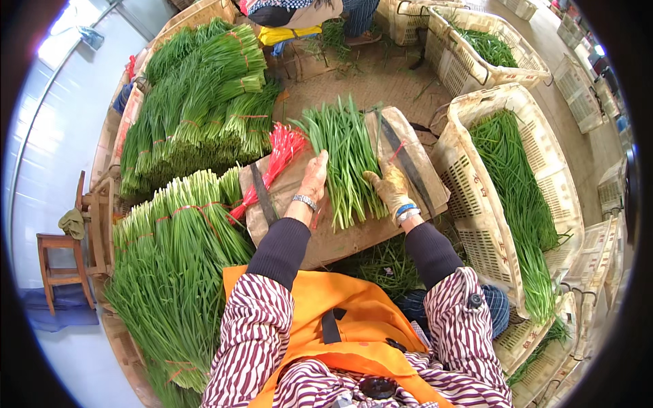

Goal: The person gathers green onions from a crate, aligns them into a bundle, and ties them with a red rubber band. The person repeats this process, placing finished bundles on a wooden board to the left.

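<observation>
A loose bundle of garlic chives [347, 158] lies on a cardboard-covered board [326, 245] across my lap, its pale ends towards me. My left hand [315, 178], bare with a metal watch, rests flat along the bundle's left side, fingers straight. On its right side is my right hand [390, 186] in a soiled glove, thumb apart from the fingers, touching the stalks. Neither hand is closed around them. Red plastic ties [275, 163] lie bunched left of my left hand. Dark straps cross the board at both sides; a single red tie [398, 150] sits near my right fingertips.
Tied chive bundles are stacked at the upper left [204, 102] and lower left [173, 245]. A plastic crate [459, 204] of loose chives stands close on the right, another crate [459, 76] beyond it. Another person [306, 13] sits ahead. A wooden stool [58, 239] stands far left.
</observation>
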`<state>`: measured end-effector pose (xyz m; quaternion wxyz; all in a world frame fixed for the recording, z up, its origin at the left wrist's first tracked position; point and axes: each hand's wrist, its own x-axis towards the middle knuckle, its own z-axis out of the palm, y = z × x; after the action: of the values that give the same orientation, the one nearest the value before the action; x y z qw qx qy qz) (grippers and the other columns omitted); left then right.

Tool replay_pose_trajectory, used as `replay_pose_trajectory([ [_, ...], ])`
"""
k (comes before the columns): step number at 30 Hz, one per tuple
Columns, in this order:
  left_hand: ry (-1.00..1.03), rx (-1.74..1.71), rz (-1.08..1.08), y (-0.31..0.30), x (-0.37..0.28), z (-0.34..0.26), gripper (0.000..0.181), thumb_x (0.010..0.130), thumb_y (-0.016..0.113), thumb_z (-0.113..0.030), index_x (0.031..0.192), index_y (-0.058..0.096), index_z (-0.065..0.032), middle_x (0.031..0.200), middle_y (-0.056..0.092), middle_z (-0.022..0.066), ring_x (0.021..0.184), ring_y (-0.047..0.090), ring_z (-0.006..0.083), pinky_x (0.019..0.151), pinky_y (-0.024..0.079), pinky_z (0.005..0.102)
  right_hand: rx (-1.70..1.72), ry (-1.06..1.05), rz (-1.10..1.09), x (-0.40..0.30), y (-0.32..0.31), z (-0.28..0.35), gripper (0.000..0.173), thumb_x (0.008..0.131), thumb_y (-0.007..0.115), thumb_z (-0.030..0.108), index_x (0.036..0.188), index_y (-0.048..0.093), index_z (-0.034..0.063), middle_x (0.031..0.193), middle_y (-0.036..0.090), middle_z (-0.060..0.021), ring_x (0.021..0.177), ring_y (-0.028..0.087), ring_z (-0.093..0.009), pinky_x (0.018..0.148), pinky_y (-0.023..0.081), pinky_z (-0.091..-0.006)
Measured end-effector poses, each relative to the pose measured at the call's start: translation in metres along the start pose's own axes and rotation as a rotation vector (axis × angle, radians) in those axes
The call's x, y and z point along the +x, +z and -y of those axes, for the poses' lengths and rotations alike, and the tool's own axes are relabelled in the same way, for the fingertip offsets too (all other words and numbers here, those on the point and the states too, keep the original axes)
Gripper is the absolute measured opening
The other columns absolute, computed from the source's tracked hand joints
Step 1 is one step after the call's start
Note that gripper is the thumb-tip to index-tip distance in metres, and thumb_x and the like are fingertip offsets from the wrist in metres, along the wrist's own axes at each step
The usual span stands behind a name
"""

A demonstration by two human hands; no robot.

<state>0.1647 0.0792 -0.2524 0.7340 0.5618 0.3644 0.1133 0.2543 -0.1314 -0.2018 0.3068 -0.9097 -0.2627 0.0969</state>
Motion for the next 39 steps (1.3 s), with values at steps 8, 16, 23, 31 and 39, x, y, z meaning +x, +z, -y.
replay_pose_trajectory([
  [8, 0.212, 0.331, -0.234, 0.011, -0.045, -0.017, 0.048, 0.091, 0.051, -0.042, 0.056, 0.043, -0.0091, 0.058, 0.037, -0.0035, 0.057, 0.034, 0.0104, 0.051, 0.030, 0.0359, 0.391, 0.016, 0.036, -0.023, -0.036, -0.014, 0.042, 0.084, 0.065, 0.032, 0.115, 0.060, 0.0047, 0.106, 0.064, -0.0176, 0.101, 0.060, -0.032, 0.086, 0.046, -0.0393],
  [16, 0.175, 0.205, -0.254, -0.028, -0.071, 0.005, 0.033, 0.089, 0.054, -0.029, 0.065, 0.048, -0.0071, 0.060, 0.042, -0.0040, 0.056, 0.045, 0.0072, 0.044, 0.041, 0.0245, -0.005, -0.143, 0.143, -0.117, -0.144, -0.020, 0.032, 0.080, 0.066, 0.034, 0.097, 0.066, 0.0072, 0.091, 0.066, -0.0159, 0.089, 0.063, -0.034, 0.077, 0.049, -0.0410],
  [23, 0.201, 0.196, -0.136, 0.034, -0.111, 0.012, 0.020, 0.089, 0.057, -0.023, 0.092, 0.053, -0.0042, 0.077, 0.054, 0.0027, 0.060, 0.055, 0.0114, 0.048, 0.050, 0.0252, -0.264, 0.143, -0.086, -0.212, -0.301, -0.079, 0.047, 0.080, 0.062, 0.052, 0.098, 0.068, 0.0089, 0.091, 0.067, -0.0124, 0.088, 0.064, -0.031, 0.077, 0.050, -0.0409],
  [31, -0.076, 0.188, 0.374, 0.146, -0.211, 0.000, 0.027, 0.091, 0.055, -0.027, 0.103, 0.051, -0.0038, 0.085, 0.056, 0.0077, 0.060, 0.061, 0.0176, 0.052, 0.055, 0.0290, -0.583, 0.767, 0.064, -0.329, -0.425, -0.235, 0.086, 0.078, 0.041, 0.078, 0.104, 0.067, 0.0003, 0.099, 0.066, -0.0219, 0.098, 0.063, -0.033, 0.085, 0.047, -0.0397],
  [39, -0.167, 0.216, 0.682, 0.280, -0.273, 0.000, 0.039, 0.091, 0.057, -0.037, 0.105, 0.050, -0.0013, 0.089, 0.057, 0.0096, 0.065, 0.063, 0.0201, 0.058, 0.057, 0.0315, -0.171, 0.853, 0.145, -0.343, -0.380, -0.254, 0.097, 0.075, 0.046, 0.080, 0.111, 0.060, -0.0089, 0.112, 0.061, -0.0268, 0.110, 0.056, -0.039, 0.090, 0.044, -0.0418],
])
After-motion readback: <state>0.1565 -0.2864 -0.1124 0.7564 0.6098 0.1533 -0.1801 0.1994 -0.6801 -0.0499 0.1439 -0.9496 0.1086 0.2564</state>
